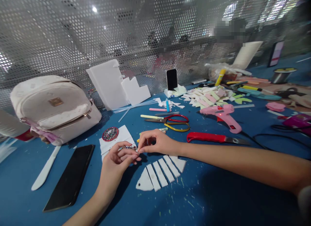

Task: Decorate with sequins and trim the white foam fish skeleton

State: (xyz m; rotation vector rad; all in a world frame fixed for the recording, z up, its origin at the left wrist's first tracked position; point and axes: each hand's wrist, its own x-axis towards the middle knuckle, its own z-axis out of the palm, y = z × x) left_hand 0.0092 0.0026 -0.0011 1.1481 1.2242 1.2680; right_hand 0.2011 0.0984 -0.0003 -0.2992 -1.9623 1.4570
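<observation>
My right hand (155,141) is closed in a pinch, its thumb and forefinger meeting close to the fingertips of my left hand (118,159). My left fingers are curled towards the thumb. Whatever lies between the fingertips is too small to make out. Just below the hands a white fish shape (145,180), cut into several separate strips with a small black eye on its head, lies flat on the table. Behind my left hand a round red-rimmed dish of shiny multicoloured bits (110,134) rests on a white sheet (125,134). More dark bits show partly behind the fingers.
Scissors (167,120), a red-handled cutter (206,137) and a pink glue gun (222,113) with its cord lie beyond my right arm. Foam scraps (209,95) are heaped behind. To the left are a black phone (70,177), a white knife (46,170) and a backpack (53,106).
</observation>
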